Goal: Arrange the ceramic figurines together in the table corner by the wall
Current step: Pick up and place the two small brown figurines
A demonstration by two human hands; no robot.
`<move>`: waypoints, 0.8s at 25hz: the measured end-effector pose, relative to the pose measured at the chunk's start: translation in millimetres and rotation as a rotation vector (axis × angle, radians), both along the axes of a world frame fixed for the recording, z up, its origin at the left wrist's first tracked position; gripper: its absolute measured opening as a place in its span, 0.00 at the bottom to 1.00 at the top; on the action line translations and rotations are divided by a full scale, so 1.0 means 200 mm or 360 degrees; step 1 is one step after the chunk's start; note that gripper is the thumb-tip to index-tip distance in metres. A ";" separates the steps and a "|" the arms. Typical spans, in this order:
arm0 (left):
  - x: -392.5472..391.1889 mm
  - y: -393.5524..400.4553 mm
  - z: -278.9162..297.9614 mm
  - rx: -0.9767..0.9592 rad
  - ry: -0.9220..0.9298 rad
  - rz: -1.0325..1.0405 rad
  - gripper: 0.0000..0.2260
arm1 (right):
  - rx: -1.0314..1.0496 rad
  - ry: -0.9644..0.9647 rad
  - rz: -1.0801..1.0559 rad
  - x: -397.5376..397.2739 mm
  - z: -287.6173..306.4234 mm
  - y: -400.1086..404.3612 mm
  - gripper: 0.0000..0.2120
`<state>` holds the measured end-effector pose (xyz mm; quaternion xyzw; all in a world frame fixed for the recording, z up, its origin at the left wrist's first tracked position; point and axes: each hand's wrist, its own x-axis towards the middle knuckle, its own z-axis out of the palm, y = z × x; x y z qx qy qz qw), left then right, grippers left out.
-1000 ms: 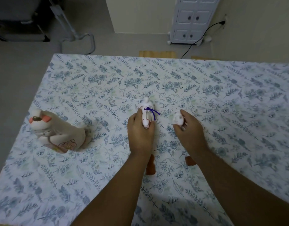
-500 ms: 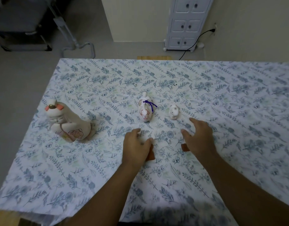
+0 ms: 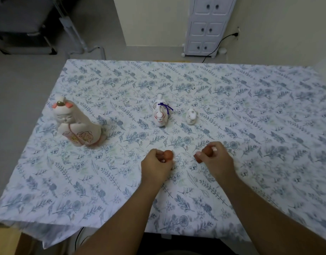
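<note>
Where the floral tablecloth (image 3: pixel 250 100) covers the table, five ceramic pieces are on show, three standing free and two in hand.

Item 1: large figurine (image 3: pixel 75 124), near the left edge. Rounded, glossy cream body, closed painted eyes, coral-pink patches on the head with a small dark topknot, a pink blossom outlined on the robe. Upright, leaning slightly.

Item 2: fox figurine (image 3: pixel 160 115), mid-table. Slim, glazed white, thin red line markings, a purple cord tied at the neck with its ends trailing right.

Item 3: small white figurine (image 3: pixel 191 116), just beside item 2 on its right, not touching. Squat, smooth, with faint markings too small to read.

Item 4: brown piece (image 3: pixel 168 155), rounded, matte reddish-brown, pinched in the fingers of the left hand (image 3: pixel 156 167), which is curled closed around it, low over the cloth.

Item 5: second brown piece (image 3: pixel 207 151), same colour, more elongated, gripped between thumb and fingers of the right hand (image 3: pixel 218 159). Its form is mostly hidden.

Cloth: thin white fabric, blue-grey leaf and flower print, lightly creased, draping over the near edge.

Background: white drawer cabinet (image 3: pixel 207 24) against a pale wall, a black cable (image 3: pixel 216 50) beside it.
</note>
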<state>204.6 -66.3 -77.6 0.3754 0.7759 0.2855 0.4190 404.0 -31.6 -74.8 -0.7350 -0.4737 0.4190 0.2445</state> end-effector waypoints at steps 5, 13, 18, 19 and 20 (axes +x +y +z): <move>0.02 0.00 0.00 0.0170 -0.0054 0.0112 0.14 | 0.0067 0.0230 0.0155 -0.07 0.01 0.01 0.27; 0.04 0.09 -0.05 0.0462 -0.0008 0.0049 0.16 | 0.0290 0.0210 0.0633 -0.14 -0.02 0.08 0.24; 0.04 0.04 -0.13 0.0403 -0.0052 0.0026 0.14 | 0.0278 0.0231 0.0539 -0.14 -0.10 0.06 0.20; 0.04 0.04 -0.14 0.0400 -0.0044 0.0004 0.14 | 0.0272 0.0225 0.0522 -0.14 -0.10 0.06 0.18; 0.03 0.05 -0.14 0.0393 -0.0026 -0.0021 0.14 | 0.0273 0.0204 0.0521 -0.14 -0.10 0.07 0.16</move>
